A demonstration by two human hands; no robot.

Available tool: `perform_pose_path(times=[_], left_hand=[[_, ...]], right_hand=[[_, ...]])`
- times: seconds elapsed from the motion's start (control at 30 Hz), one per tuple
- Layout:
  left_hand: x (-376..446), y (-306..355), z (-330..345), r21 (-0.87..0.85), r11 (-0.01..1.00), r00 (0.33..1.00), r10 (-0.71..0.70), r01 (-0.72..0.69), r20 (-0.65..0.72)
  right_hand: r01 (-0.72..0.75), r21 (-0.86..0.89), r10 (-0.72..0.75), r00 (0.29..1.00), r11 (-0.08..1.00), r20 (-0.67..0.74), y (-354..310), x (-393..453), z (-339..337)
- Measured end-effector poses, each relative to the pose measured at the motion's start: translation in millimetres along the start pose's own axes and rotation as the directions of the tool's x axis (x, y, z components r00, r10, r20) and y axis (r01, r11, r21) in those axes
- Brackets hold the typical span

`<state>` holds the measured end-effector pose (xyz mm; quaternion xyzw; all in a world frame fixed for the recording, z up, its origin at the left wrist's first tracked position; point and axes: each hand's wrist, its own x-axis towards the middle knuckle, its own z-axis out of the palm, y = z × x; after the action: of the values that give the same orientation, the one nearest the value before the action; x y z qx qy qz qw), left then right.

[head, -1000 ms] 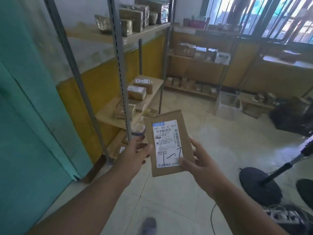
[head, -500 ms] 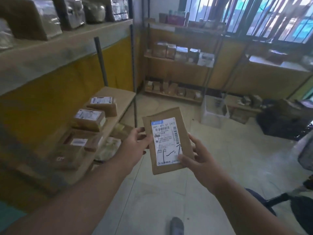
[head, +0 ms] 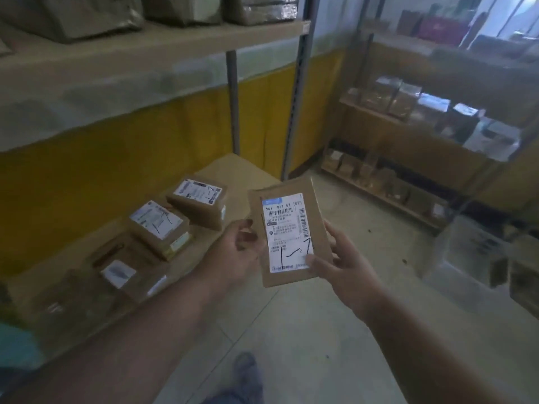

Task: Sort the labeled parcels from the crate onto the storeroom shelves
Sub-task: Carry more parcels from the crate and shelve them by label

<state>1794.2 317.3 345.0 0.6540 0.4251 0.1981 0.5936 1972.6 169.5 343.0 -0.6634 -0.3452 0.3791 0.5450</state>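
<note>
while held upright between both hands above the pale tiled floor point(head: 291, 330), flat brown cardboard parcel with a white printed label point(head: 288, 233) stands just right of the lower wooden shelf board point(head: 239, 170), long axis running near vertical and tilted slightly left at the top. left hand point(head: 233, 252) grasping the parcel's left edge, fingers tucked behind and thumb toward the front; right hand point(head: 341, 266) grasping the lower right corner, thumb pressed across the label's bottom edge. both grips closed on the parcel, neither released. shelf lies to the left and a little below, so left hand sits nearer the likely landing spot, by judgement a short sideways carry and a lay-flat. label faces up toward the camera: blue header strip, barcodes, and a handwritten black mark reading roughly "1-7". similar marker strokes visible on the two nearer labelled brown boxes point(head: 159, 230) already lying in a row on that shelf, which suggests the matching place. bare board beyond the far box point(head: 199, 204) looks like room enough. upper shelf with wrapped bundles point(head: 186, 7) stands overhead.
</note>
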Motion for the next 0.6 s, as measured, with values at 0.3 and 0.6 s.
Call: perform_pose_path(times=[0.3, 0.6], left_hand=[[176, 23, 9, -0.071, 0.992, 0.965, -0.119, 0.105, -0.232], [272, 1, 14, 0.167, 0.956, 0.843, -0.121, 0.241, -0.525]], right_hand=[[-0.020, -0.190, 0.059, 0.977, 0.982, 0.205, -11, 193, -43], [-0.063, -0.179, 0.136, 0.892, 0.982, 0.431, 28, 392, -23]])
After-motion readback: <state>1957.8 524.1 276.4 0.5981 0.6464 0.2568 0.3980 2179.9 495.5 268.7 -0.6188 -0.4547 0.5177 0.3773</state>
